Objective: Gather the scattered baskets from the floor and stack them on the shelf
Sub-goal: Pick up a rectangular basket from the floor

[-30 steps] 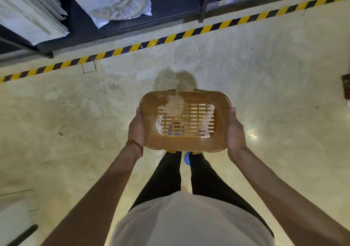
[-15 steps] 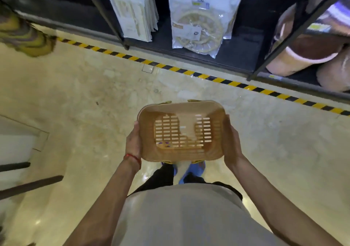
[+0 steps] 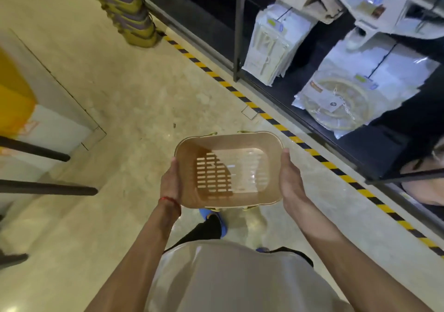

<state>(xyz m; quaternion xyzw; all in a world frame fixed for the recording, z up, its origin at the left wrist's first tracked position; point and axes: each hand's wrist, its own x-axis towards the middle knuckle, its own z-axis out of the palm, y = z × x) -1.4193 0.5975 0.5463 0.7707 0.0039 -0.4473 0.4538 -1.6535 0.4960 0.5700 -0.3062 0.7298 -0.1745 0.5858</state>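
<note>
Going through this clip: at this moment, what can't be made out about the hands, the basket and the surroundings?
Head view, left hand and right hand: fingers hidden behind the walls of the brown basket, so the grip underneath is unseen.
Head view, stack of baskets: cut off by the top edge; count unclear.
Head view, packet labels on the shelf: blurred, unreadable.
</note>
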